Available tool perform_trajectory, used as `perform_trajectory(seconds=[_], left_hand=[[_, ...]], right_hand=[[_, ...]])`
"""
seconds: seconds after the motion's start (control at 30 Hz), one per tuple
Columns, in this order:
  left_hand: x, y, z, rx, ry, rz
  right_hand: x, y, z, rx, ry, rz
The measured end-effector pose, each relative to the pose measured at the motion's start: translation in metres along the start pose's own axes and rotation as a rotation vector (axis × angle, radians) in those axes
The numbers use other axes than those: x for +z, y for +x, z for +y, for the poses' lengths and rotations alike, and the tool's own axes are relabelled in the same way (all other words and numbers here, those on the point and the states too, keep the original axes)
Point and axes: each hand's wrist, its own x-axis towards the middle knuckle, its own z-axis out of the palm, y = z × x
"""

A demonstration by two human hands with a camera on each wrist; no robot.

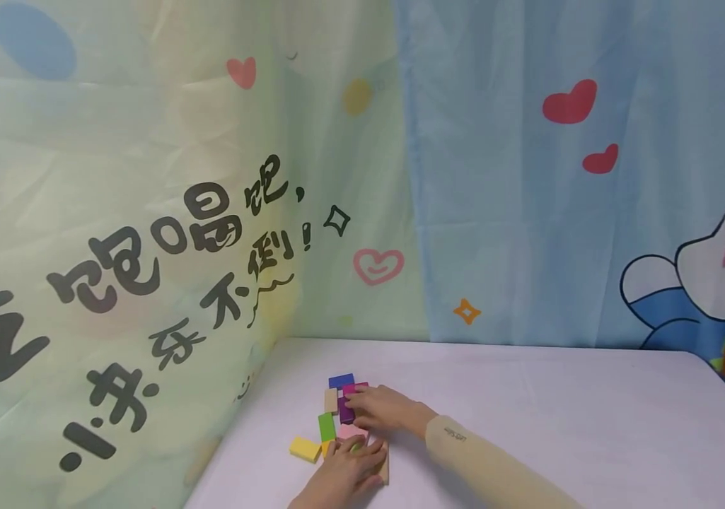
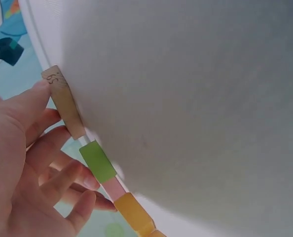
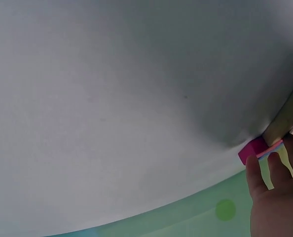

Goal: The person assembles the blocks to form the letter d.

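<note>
My left hand (image 1: 344,468) lies over the near end of a group of coloured blocks. In the left wrist view its thumb and forefinger touch a plain wooden block (image 2: 67,106) with dark marks on its end. Beside its other fingers are a green block (image 2: 98,161), a pink block (image 2: 114,188) and an orange block (image 2: 133,210). My right hand (image 1: 384,408) reaches over the far end, its fingers spread across a magenta block (image 1: 357,387) and a purple block (image 1: 346,413). A wooden block (image 3: 286,117) adjoins the magenta one in the right wrist view.
At the group's left are a yellow block (image 1: 305,449), a rectangular green block (image 1: 327,426) and a small wooden block (image 1: 331,401). A blue block (image 1: 341,381) lies at the far end. Printed curtains (image 1: 502,177) stand behind the white table (image 1: 559,424).
</note>
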Motion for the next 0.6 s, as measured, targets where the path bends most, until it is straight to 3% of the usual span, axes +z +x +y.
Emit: perform_trajectory(seconds=[0.33, 0.47, 0.6], left_hand=[[-0.001, -0.003, 0.004, 0.021, 0.045, 0.024], [-0.003, -0.003, 0.004, 0.020, 0.041, 0.031], [-0.003, -0.004, 0.002, 0.043, 0.085, 0.055]], right_hand=[[0.010, -0.007, 0.006, -0.008, -0.086, 0.128], [0.011, -0.010, 0.013, -0.016, -0.070, 0.097], [0.009, -0.016, 0.021, -0.013, 0.027, 0.055]])
